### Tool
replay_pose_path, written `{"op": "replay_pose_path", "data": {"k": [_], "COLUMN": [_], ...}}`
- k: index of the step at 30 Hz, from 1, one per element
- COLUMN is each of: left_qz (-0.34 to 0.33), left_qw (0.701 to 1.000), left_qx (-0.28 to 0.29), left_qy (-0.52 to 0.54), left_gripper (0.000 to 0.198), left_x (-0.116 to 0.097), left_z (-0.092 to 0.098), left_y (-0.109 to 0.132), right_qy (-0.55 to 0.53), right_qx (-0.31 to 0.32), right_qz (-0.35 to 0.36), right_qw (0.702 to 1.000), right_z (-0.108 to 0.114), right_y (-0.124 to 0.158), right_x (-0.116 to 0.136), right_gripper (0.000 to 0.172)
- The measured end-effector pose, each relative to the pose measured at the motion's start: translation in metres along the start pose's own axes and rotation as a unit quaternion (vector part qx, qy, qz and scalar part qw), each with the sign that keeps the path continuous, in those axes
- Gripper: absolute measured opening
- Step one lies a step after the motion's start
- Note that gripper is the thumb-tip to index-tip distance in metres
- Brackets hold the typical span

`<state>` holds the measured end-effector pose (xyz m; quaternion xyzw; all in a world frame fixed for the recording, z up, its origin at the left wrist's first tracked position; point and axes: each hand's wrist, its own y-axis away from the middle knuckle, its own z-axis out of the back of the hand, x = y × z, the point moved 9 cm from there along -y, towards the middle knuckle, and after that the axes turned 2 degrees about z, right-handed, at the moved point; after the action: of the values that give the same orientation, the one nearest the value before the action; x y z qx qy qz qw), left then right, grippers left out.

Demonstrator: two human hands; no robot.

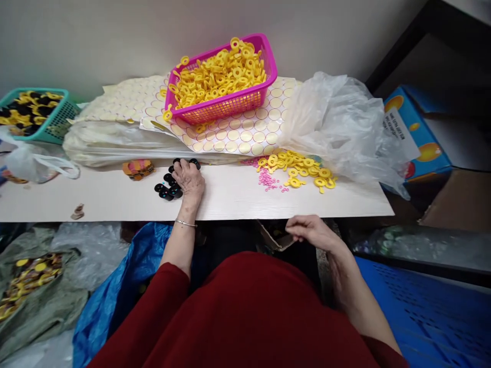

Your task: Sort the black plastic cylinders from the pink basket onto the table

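Your left hand (191, 180) rests on the desk (238, 197), fingers bent over black discs (165, 190). Your right hand (309, 231), loosely curled, touches a cardboard flap (273, 241) below; neither hand's grip shows clearly.

White table (238, 197), blk discs (169, 188), yel rings (299, 168)

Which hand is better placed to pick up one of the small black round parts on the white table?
Probably left. The left hand rests on the small black round parts on the white table; the right hand sits below the table edge, apart from them.
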<state>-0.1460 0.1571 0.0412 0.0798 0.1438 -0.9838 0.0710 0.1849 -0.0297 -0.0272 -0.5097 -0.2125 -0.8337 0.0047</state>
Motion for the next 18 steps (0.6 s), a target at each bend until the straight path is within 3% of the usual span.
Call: {"op": "replay_pose_path", "data": {"k": [2,4,6,10,12,15,18], "left_qz": [0.003,0.004,0.001,-0.037,-0.094,-0.194,-0.252], "left_qw": [1.0,1.0,1.0,0.996,0.985,0.943,0.907], "left_qx": [0.004,0.008,0.005,0.014,0.037,0.08,0.11], "left_qy": [0.007,0.014,0.027,0.076,0.143,0.259,0.319], "left_gripper": [0.017,0.017,0.019,0.036,0.042,0.043,0.044], "left_x": [0.001,0.001,-0.001,-0.022,-0.048,-0.094,-0.129], "left_z": [0.001,0.002,0.006,0.004,-0.004,-0.019,-0.03], "left_y": [0.0,0.001,0.003,0.021,0.04,0.077,0.107], "right_qy": [0.01,0.082,0.105,0.209,0.291,0.348,0.3], "right_qx": [-0.137,-0.272,-0.31,-0.303,-0.288,-0.265,-0.223], "right_qz": [0.06,0.113,0.126,0.089,0.067,0.07,0.044], "right_qw": [0.989,0.952,0.937,0.926,0.91,0.896,0.927], "right_z": [0.031,0.054,0.058,0.049,0.042,0.032,0.029], "right_y": [-0.01,-0.02,-0.037,-0.058,-0.059,-0.054,-0.05], "right_x": [0.014,0.028,0.031,0.033,0.036,0.046,0.044], "right_gripper": [0.021,0.016,0.015,0.02,0.024,0.028,0.026]}}
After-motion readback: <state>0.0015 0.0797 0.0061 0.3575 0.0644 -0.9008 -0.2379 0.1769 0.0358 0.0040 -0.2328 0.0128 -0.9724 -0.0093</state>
